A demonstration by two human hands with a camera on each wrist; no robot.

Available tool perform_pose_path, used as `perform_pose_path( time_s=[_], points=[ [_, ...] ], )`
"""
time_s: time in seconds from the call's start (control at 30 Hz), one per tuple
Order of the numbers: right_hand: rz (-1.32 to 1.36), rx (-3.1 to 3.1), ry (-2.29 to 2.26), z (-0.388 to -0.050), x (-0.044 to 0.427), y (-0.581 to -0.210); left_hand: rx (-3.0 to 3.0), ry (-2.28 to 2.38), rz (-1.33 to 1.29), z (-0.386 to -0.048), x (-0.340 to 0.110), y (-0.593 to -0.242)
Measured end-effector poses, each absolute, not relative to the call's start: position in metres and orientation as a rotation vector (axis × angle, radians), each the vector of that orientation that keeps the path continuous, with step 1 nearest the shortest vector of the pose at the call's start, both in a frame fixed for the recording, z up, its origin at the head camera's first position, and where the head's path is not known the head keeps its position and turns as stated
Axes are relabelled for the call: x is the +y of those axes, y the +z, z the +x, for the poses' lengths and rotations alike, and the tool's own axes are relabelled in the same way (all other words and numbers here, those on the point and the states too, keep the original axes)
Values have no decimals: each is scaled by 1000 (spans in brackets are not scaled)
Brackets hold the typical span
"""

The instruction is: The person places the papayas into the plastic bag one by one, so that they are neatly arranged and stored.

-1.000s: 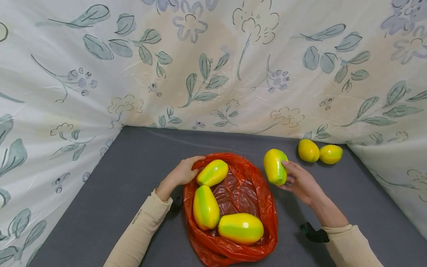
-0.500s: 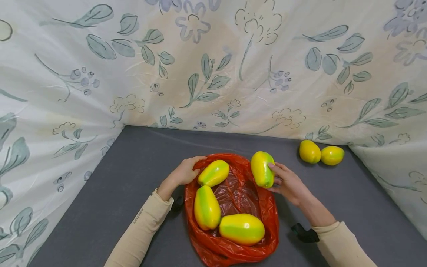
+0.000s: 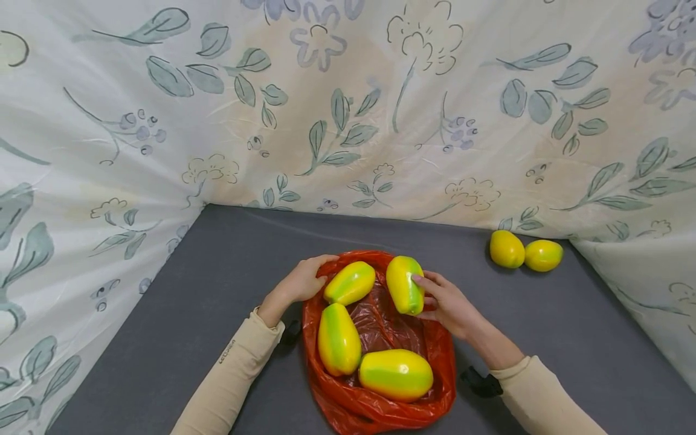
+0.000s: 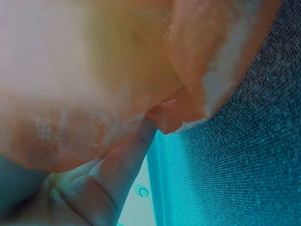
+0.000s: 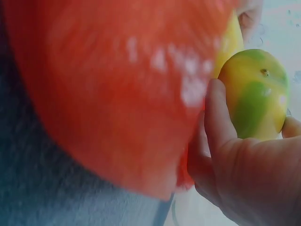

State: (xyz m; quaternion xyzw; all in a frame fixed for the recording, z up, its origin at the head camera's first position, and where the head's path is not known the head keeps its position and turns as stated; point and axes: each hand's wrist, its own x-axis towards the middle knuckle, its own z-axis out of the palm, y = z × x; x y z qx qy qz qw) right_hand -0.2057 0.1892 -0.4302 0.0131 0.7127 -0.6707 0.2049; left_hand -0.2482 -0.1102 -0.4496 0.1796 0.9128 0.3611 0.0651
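A red plastic bag (image 3: 383,417) lies wide open in the head view, with three yellow-green papayas (image 3: 350,283) inside it. My left hand (image 3: 301,279) grips the bag's rim at the far left; its fingertips are partly hidden by the plastic. In the left wrist view, the left hand's fingers (image 4: 127,165) reach behind the blurred bag (image 4: 155,113). My right hand (image 3: 448,305) holds another papaya (image 3: 405,284) over the bag's far right part, thumb on one side and fingers on the other. The right wrist view shows this papaya (image 5: 254,94) end-on in the hand.
Two more yellow papayas (image 3: 507,249) rest side by side at the back right of the dark grey table (image 3: 228,241). A floral cloth (image 3: 348,121) forms walls behind and at the sides. Black straps (image 3: 481,382) sit at the wrists.
My right hand has carried its papaya leftward, from beside the bag to above its far right part. The left hand stays at the bag's rim.
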Motion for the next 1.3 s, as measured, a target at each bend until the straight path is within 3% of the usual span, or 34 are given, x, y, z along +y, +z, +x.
perform_pose_path(
  time_s=[0.9, 1.3],
  points=[
    [87, 1909, -1901, -214, 168, -446, 2759, 1091, 544, -246, -110, -448],
    [-20, 1945, -1861, -213, 173, -454, 2762, 1093, 529, -246, -109, -447]
  ],
)
